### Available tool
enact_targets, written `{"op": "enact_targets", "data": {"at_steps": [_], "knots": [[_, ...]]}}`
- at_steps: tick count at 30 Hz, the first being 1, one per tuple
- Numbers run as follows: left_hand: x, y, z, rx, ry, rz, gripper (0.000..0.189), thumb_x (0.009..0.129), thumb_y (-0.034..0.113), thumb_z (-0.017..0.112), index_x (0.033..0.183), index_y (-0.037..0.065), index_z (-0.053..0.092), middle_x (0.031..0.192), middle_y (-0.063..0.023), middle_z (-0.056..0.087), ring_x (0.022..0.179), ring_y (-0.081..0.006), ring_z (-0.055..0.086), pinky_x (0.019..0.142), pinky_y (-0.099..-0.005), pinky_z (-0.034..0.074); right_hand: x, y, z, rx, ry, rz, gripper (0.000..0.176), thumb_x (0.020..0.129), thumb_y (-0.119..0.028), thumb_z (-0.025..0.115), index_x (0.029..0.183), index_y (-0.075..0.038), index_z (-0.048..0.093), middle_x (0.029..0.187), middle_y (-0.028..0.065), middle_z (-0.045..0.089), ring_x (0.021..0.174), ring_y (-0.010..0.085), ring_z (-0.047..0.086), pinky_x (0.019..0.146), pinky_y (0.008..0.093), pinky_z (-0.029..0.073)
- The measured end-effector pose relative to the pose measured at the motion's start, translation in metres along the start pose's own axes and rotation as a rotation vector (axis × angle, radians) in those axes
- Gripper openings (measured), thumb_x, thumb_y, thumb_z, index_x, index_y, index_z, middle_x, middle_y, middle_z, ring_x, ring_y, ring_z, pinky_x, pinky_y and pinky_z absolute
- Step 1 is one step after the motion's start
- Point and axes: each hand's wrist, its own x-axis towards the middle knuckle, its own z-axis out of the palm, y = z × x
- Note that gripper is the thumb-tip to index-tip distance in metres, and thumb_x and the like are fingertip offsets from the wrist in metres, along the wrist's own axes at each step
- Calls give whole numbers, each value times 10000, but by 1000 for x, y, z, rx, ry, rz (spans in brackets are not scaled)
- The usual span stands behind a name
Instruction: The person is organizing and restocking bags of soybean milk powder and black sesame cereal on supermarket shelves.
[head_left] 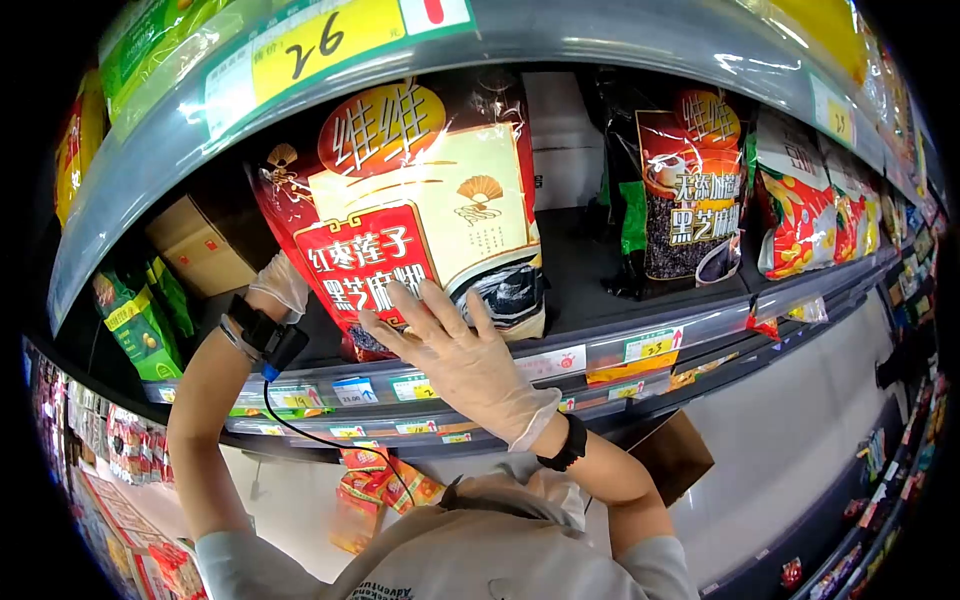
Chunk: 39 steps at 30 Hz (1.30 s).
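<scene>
A large red, cream and black bag of black sesame paste (490,215) stands upright on the shelf, its front towards me. My right hand (450,350), in a thin clear glove, lies against the lower front of this bag with fingers spread. At the bag's left side is my left hand (283,284), also gloved. Its fingers go out of sight behind the bag, so their grip is hidden. A black device with a cable (272,338) is strapped to my left wrist, and a black band (570,443) circles the right one.
Darker sesame bags (690,190) and red-and-white bags (795,215) stand to the right. Green bags (140,320) and a cardboard box (200,245) are at left. A shelf edge with a price tag (320,50) hangs above. An open carton (670,460) is below right.
</scene>
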Motion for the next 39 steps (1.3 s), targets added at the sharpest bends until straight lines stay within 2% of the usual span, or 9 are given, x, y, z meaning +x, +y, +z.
{"op": "enact_targets", "data": {"at_steps": [4,6,16,20,22,24,26,32,39], "knots": [[3,0,1,-4,0,5,442,921,354,425,1201,17,476,1180,-127,529,1098,-244,508,967,-362,374,0,4,-2,52,-54,4,608,834,-185,479,1400,-253,268,1463,27,218,1355,228,144,1062,422,114],[6,-1,3,-9,-2,1,444,919,358,429,1200,17,478,1176,-126,531,1095,-243,509,965,-361,375,0,9,-6,-6,-3,-11,616,807,-150,513,1376,-283,319,1368,28,326,1233,232,292,943,399,267],[19,-13,16,-15,-24,1,456,910,375,449,1191,18,489,1158,-120,543,1084,-233,518,959,-355,380,-14,31,-12,-105,-22,-17,599,784,-147,537,1331,-333,379,1327,23,358,1172,234,312,904,447,270],[20,-14,14,-11,-26,19,460,907,381,457,1188,19,493,1150,-118,547,1079,-230,522,957,-353,382,-23,41,-11,-34,-83,49,674,802,-92,481,1396,-330,273,1460,16,228,1362,255,100,1061,461,71],[19,-12,11,1,-25,27,463,905,385,461,1187,19,495,1146,-117,550,1077,-228,523,956,-352,383,-19,46,-14,-74,-17,8,521,792,-232,572,1288,-321,438,1254,36,391,1073,250,372,823,442,327],[18,-6,6,12,-19,44,465,903,388,465,1185,19,497,1143,-116,552,1075,-226,525,954,-351,384,-22,44,-9,-90,-17,4,515,798,-282,582,1290,-327,436,1274,44,385,1089,257,367,838,458,325],[16,-1,1,20,-13,60,468,901,391,469,1183,20,499,1139,-115,554,1072,-224,527,953,-350,385,-25,41,-7,9,-21,69,672,785,-95,502,1382,-332,305,1449,23,246,1355,252,120,1039,467,122],[26,0,-4,33,-18,67,475,896,402,480,1178,20,505,1128,-111,561,1065,-219,532,949,-347,388,-31,40,-13,4,-85,129,682,799,-95,516,1387,-355,288,1422,23,292,1322,257,178,978,488,188],[31,2,-2,90,-57,143,484,890,413,494,1173,21,513,1115,-107,569,1057,-212,538,945,-343,391,-29,40,-8,-82,-39,143,551,811,-442,570,1328,-391,386,1340,116,323,1203,319,321,977,581,177]]}}
